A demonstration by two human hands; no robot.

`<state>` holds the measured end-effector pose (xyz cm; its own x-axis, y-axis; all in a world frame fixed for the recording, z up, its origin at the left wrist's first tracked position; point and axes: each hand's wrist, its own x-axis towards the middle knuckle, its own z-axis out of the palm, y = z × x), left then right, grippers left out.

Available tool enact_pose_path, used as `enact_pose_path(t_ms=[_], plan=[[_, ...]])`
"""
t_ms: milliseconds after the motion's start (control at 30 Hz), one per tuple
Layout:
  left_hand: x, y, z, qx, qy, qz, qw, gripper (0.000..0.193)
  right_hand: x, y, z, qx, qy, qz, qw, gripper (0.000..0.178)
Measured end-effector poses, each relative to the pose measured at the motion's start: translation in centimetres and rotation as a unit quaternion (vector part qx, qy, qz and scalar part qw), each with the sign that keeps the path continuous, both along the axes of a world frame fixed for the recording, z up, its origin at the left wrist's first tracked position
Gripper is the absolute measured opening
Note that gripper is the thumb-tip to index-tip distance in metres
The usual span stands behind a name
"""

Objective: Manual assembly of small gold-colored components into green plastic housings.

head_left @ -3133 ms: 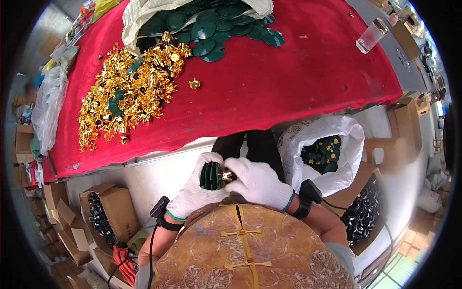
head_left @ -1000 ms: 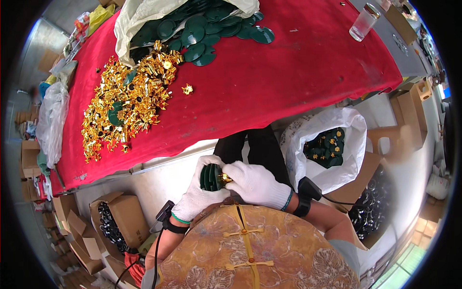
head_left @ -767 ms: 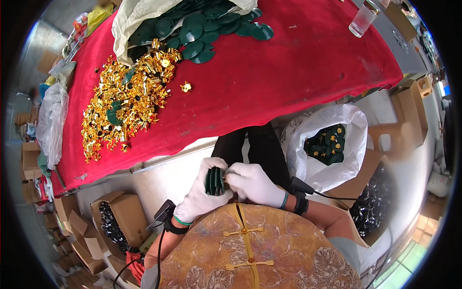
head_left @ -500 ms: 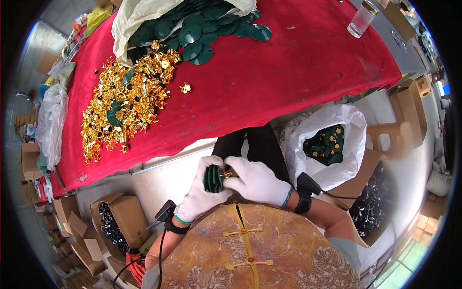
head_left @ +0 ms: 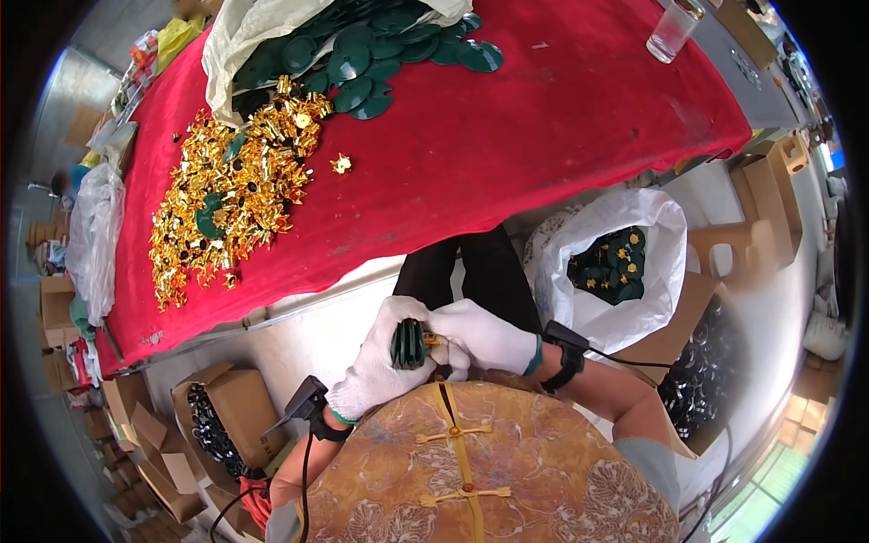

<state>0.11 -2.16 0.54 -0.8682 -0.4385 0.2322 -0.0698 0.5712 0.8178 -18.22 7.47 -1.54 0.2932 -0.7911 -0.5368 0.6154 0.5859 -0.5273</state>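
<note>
In front of my lap, my gloved left hand is closed around a stack of dark green discs, their edges facing up. My right hand, also in a white glove, presses against the stack's right side. Its fingers pinch a small gold piece, mostly hidden between the fingertips and the stack. On the red cloth beyond lies a heap of gold flower-shaped pieces, with one single gold piece apart from it. More green discs spill from a pale sack behind the heap.
At my right, an open white sack holds green discs with gold pieces on them. Cardboard boxes of dark shiny parts stand at left and right. A drinking glass stands at the table's far right. Cables run from both wrists.
My right hand has drawn in lower against the stack, its fingers curling more. The stack has tilted slightly and shifted right with my left hand. The whole view has shifted a little.
</note>
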Motion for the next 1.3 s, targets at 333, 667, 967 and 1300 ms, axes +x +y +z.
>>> enact_pose_path(t_ms=[333, 667, 967, 1300], plan=[[0.0, 0.0, 0.5, 0.316, -0.016, 0.039, 0.948, 0.068, 0.9, 1.6, 0.0, -0.349, 0.615, 0.016, 0.707, 0.030], [0.5, 1.2, -0.6, 0.272, -0.067, 0.061, 0.958, 0.064, -0.9, 0.9, 1.8, -0.030, 0.134, 0.063, 0.989, 0.030], [0.0, 0.6, 0.0, 0.277, -0.039, 0.046, 0.959, 0.071, 1.5, 1.4, 0.5, -0.333, 0.671, 0.052, 0.660, 0.027], [0.5, 0.7, 0.1, 0.270, -0.046, 0.046, 0.961, 0.069, -1.0, 0.6, 1.6, -0.075, 0.199, 0.030, 0.977, 0.033]])
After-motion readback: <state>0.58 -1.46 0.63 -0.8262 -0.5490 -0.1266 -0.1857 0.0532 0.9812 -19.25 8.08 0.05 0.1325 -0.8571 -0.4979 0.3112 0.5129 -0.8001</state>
